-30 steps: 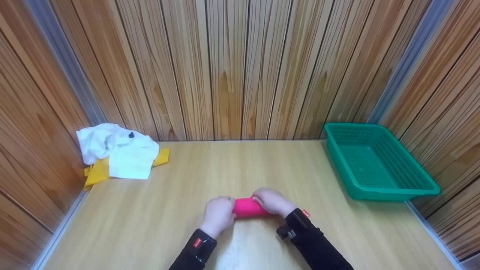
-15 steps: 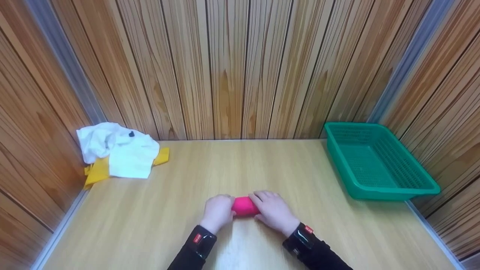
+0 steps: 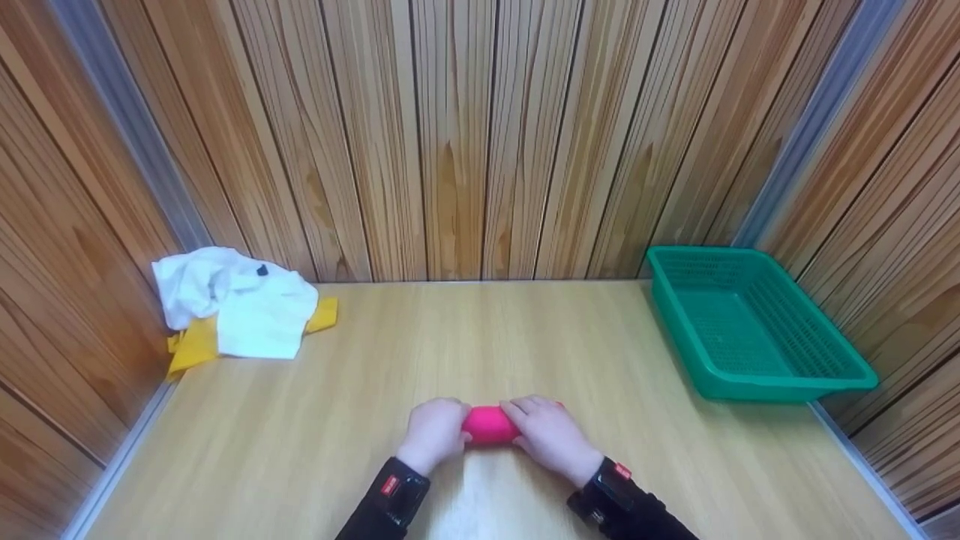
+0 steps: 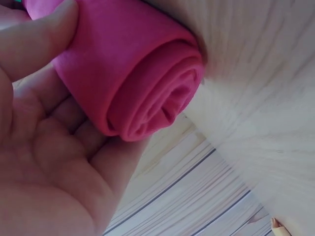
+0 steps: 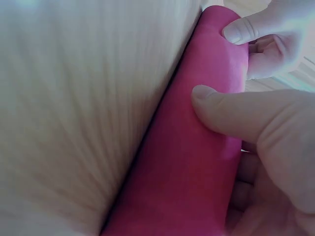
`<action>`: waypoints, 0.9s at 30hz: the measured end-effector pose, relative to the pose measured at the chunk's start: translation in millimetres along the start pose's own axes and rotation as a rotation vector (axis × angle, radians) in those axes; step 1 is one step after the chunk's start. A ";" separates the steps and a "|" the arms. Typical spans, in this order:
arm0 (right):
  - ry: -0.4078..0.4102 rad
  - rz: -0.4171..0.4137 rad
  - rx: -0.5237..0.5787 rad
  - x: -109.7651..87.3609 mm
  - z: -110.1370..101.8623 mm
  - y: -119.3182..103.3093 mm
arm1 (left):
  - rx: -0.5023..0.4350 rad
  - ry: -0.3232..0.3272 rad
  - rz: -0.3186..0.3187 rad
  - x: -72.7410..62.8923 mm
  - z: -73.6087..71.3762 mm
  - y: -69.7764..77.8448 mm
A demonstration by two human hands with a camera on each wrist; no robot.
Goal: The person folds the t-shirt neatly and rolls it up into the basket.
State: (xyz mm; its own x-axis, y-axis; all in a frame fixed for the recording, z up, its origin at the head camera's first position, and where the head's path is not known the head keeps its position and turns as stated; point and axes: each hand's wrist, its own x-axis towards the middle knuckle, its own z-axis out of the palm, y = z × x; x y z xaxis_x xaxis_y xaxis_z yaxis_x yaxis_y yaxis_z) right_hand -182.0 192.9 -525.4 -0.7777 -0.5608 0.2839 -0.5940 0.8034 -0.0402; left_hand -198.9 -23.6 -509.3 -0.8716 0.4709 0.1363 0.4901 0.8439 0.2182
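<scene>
A pink cloth rolled into a tight cylinder (image 3: 490, 426) lies on the table in front of me. Its spiral end shows in the left wrist view, where my left hand (image 4: 54, 162) holds it, thumb on the near side and fingers behind. In the head view that left hand (image 3: 435, 433) covers the roll's left part. My right hand (image 3: 553, 441) lies over the right part, hiding most of it. The right wrist view shows the right thumb (image 5: 221, 108) pressing the pink roll (image 5: 182, 167), its fingers on the far side.
At the back left corner a white cloth (image 3: 262, 322) with a small dark mark lies loosely on a yellow cloth (image 3: 199, 349). A green basket (image 3: 787, 390) stands at the back right against the wood-panelled walls (image 3: 457, 150). The pale wooden table (image 3: 420, 337) stretches between them.
My right hand has shifted from the roll's right end further over it, its fingers now spread along the top. Both hands and the roll are slightly nearer me than half a second ago.
</scene>
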 end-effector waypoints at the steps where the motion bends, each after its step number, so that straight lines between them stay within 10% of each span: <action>1: 0.002 -0.007 0.001 -1.9 -0.8 -0.9 | -0.002 0.001 0.006 -1.5 -0.2 0.6; 27: -0.230 -0.011 0.062 15.2 -3.0 12.1 | -0.042 0.020 0.045 -6.6 -1.5 0.8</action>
State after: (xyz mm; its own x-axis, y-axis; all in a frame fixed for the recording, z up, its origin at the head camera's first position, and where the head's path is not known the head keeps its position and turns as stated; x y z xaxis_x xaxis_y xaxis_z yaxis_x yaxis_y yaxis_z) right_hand -200.4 194.7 -518.7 -0.7936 -0.6056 0.0588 -0.6083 0.7875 -0.0991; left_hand -192.7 -26.5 -508.6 -0.8485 0.5025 0.1658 0.5291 0.8104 0.2515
